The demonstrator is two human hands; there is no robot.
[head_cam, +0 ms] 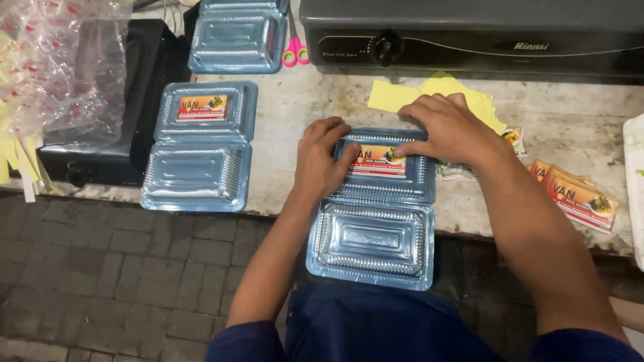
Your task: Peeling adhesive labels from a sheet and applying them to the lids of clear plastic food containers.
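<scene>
Overhead, a dark metal stove [469,33] spans the worn stone counter [577,121]. Three clear ribbed plastic clamshell trays lie open: one at the counter's front edge [372,238], a labelled one [201,144] to its left, another [236,37] behind. The left hand [322,157] and right hand [446,127], fingers flat and extended, press an orange sticker [377,159] onto the front tray's lid. Loose stickers [580,194] and yellow backing paper [429,94] lie beside pink-handled scissors [295,50].

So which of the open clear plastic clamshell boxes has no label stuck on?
The clear clamshell box at the top, beside the pink-handled scissors; the other two show orange labels.
</scene>
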